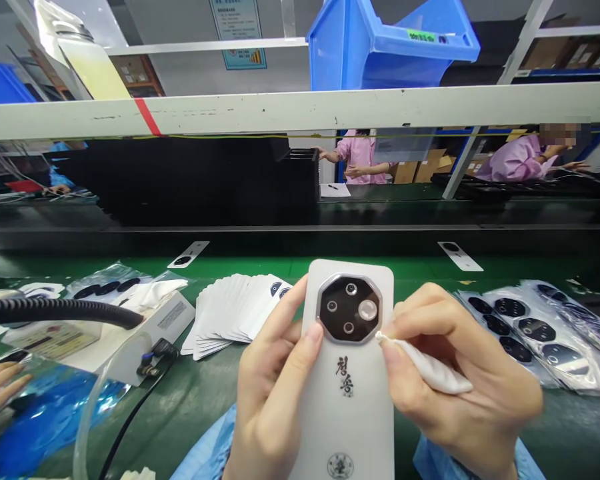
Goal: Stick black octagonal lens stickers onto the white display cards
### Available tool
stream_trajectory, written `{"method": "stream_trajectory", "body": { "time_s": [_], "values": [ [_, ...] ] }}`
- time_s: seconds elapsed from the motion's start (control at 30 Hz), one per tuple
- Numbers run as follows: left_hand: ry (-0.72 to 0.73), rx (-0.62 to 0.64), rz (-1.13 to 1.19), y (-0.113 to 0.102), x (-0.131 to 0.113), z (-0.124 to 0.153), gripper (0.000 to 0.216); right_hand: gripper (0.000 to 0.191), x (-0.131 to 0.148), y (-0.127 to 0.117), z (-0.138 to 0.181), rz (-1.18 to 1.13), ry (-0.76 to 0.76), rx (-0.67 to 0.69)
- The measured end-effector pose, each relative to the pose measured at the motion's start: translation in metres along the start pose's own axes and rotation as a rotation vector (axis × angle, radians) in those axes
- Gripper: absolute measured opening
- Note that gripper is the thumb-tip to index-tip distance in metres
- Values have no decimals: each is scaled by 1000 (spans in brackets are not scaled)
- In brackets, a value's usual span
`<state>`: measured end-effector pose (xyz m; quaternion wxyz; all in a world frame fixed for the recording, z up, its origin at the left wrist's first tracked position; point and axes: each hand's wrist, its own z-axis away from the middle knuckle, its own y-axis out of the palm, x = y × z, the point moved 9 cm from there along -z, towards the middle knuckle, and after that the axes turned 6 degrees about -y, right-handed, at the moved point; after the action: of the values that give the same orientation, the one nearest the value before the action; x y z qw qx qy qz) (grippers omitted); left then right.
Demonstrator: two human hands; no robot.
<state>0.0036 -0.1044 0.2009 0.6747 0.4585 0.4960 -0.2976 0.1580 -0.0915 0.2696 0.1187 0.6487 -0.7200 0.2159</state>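
A white smartphone (pixel 367 427) stands upright before me, its back facing me. Its octagonal black camera module (pixel 341 307) sits near the top, above dark lettering and a round emblem. My left hand (pixel 270 393) grips the phone along its left side, the thumb on the back beside the camera module. Between the fingertips of my right hand (pixel 465 367) a white wiping cloth (pixel 433 368) is pinched. The cloth's tip is at the lower right edge of the camera module. The phone's bottom end runs out of view.
Fanned white cards (pixel 230 313) and a white box (pixel 155 317) lie left. Bagged camera covers (pixel 545 327) lie right. A black hose (pixel 60 312) crosses from the left, near another person's hand (pixel 0 387). A shelf beam (pixel 260 113) with a blue bin (pixel 390 53) spans above.
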Motion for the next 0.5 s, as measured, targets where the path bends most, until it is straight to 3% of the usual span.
{"method": "stream_trajectory", "body": {
  "time_s": [0.27,0.5],
  "values": [
    [-49,36,39,2,3,0,52,14,8,-1,-2,30,-18,26],
    [109,-23,-91,2,-1,8,40,12,11,14,6,256,-150,185]
  ]
}}
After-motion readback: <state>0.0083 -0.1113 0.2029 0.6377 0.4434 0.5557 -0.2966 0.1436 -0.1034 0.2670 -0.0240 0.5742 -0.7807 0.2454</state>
